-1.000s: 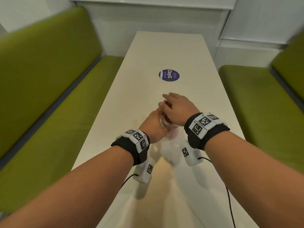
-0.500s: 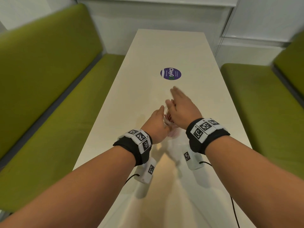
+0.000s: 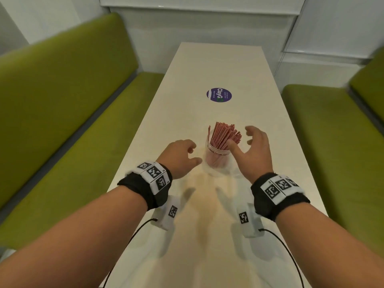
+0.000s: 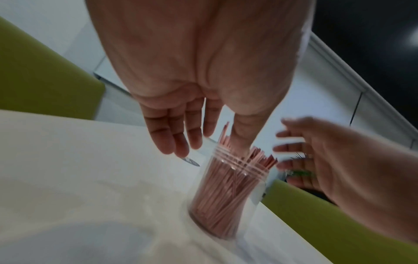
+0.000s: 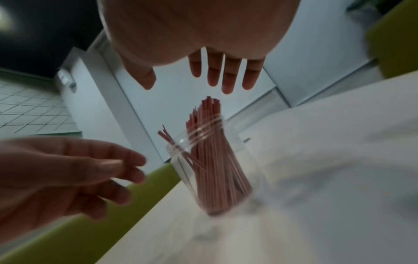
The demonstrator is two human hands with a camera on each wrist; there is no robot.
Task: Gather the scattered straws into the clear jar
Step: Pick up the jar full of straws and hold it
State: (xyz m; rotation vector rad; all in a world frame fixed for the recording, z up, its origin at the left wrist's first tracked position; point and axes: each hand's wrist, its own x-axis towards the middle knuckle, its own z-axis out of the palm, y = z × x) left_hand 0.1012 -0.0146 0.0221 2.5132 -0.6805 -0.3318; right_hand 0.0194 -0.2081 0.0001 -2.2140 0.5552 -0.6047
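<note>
A clear jar (image 3: 217, 157) (image 4: 228, 200) (image 5: 217, 178) stands upright on the white table (image 3: 218, 65), full of thin red straws (image 3: 225, 135) (image 4: 226, 189) (image 5: 212, 155) that stick out above its rim. My left hand (image 3: 182, 154) (image 4: 181, 135) hovers just left of the jar, fingers relaxed and empty. Just right of the jar is my right hand (image 3: 252, 146) (image 5: 217, 76), fingers spread and holding nothing. Neither hand touches the jar. No loose straws show on the table.
A round purple sticker (image 3: 218, 95) lies on the table beyond the jar. Green benches (image 3: 62, 113) (image 3: 332, 129) flank the table on both sides. A white wall closes off the far end.
Both hands have come off the jar and moved apart, left hand leftward, right hand rightward. The jar and straws, covered before, now stand in plain view.
</note>
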